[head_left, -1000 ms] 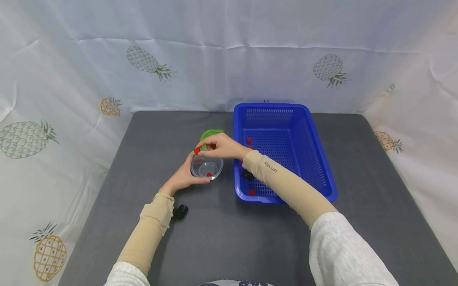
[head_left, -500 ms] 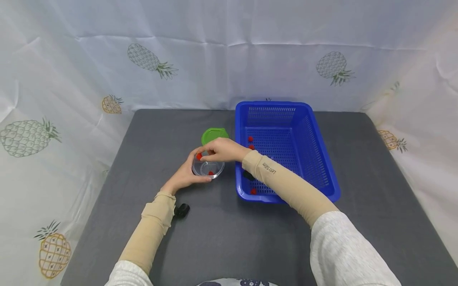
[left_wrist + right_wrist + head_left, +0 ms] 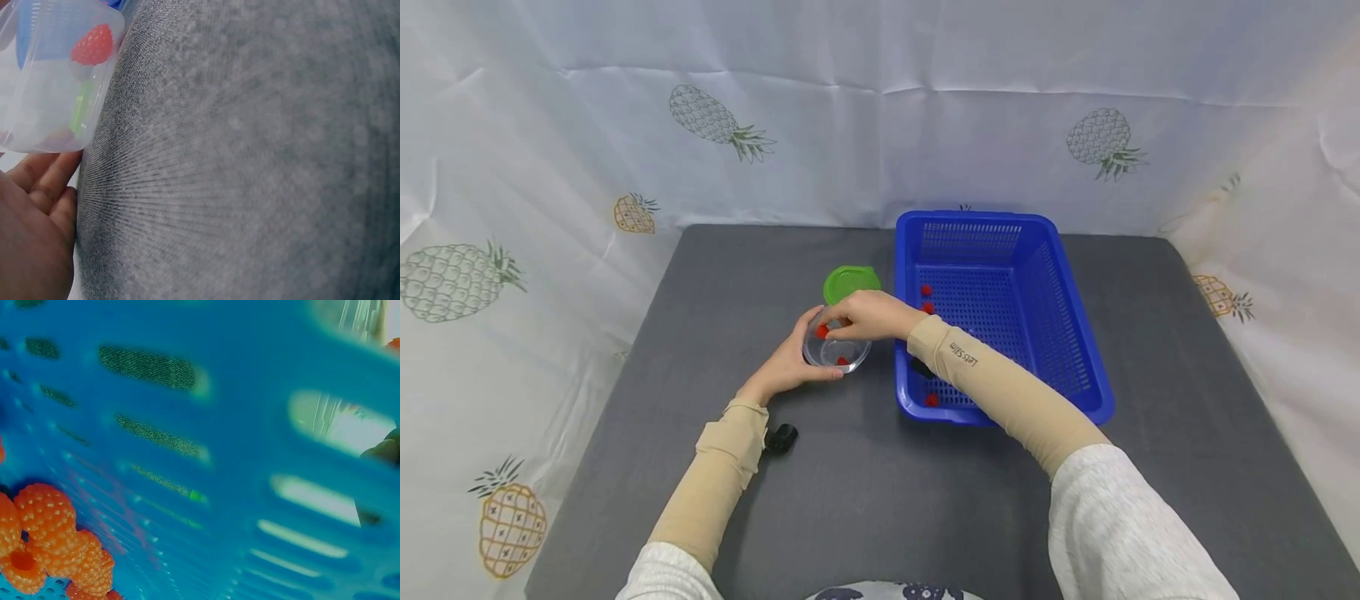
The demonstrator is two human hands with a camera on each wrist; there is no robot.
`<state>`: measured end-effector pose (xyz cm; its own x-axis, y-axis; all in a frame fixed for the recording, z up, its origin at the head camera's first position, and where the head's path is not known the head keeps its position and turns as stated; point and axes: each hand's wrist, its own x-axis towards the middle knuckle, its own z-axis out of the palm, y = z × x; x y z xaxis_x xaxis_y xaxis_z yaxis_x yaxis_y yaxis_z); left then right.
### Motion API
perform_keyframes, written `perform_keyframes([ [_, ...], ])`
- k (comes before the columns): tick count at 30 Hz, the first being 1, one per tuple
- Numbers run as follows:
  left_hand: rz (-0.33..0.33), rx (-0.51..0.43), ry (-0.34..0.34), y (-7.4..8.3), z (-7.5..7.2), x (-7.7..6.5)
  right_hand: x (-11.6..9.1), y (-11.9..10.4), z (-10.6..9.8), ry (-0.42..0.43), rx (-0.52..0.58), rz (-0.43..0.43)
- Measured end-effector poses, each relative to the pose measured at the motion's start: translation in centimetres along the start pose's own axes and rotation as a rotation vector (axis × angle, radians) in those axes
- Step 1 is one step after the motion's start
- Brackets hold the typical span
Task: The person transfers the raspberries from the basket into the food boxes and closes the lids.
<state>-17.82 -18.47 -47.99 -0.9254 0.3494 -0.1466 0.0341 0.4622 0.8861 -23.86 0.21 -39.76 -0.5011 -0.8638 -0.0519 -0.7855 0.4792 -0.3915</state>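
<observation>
My left hand (image 3: 785, 364) grips a round clear plastic tub (image 3: 829, 353), thumb on the near side and fingers round the left and far side. One red raspberry (image 3: 842, 361) lies inside; in the left wrist view this raspberry (image 3: 94, 45) shows through the tub wall (image 3: 47, 119). My right hand (image 3: 874, 315) reaches over the tub and pinches another raspberry (image 3: 822, 331) between thumb and fingertips, at the tub's far left part. Whether that berry touches the tub cannot be told.
Right of the tub stands a blue perforated basket (image 3: 1071, 317), with several raspberries (image 3: 47, 515) inside it by the left wall. My right forearm crosses its left rim. Behind the tub lies a green lid (image 3: 850, 282) on the grey table (image 3: 880, 500). A pineapple-print curtain surrounds the table.
My right hand has lowered the pinched raspberry slightly, toward the near right, from the tub's rim into its opening. The left hand keeps its grip. More of the green lid shows.
</observation>
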Motion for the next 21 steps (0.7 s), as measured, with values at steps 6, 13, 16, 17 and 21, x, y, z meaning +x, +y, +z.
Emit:
perform_keyframes([
  [6, -0.006, -0.002, 0.011, 0.0, 0.0, 0.1, 0.1, 0.0, 0.0, -0.032, -0.017, 0.006],
  [13, -0.025, 0.002, -0.006, 0.5, -0.2, -0.2, 0.2, 0.0, 0.1, -0.052, -0.009, -0.010],
  [16, -0.029, -0.014, -0.020, 1.5, -0.3, -0.5, 0.1, 0.0, 0.1, -0.057, -0.004, -0.011],
  [17, -0.029, -0.019, -0.025, 1.9, -0.4, -0.7, 0.1, 0.0, 0.1, -0.059, -0.004, -0.014],
  [21, -0.033, -0.033, -0.031, 2.7, -0.4, -1.0, 0.0, 0.0, 0.1, -0.066, 0.006, -0.022],
])
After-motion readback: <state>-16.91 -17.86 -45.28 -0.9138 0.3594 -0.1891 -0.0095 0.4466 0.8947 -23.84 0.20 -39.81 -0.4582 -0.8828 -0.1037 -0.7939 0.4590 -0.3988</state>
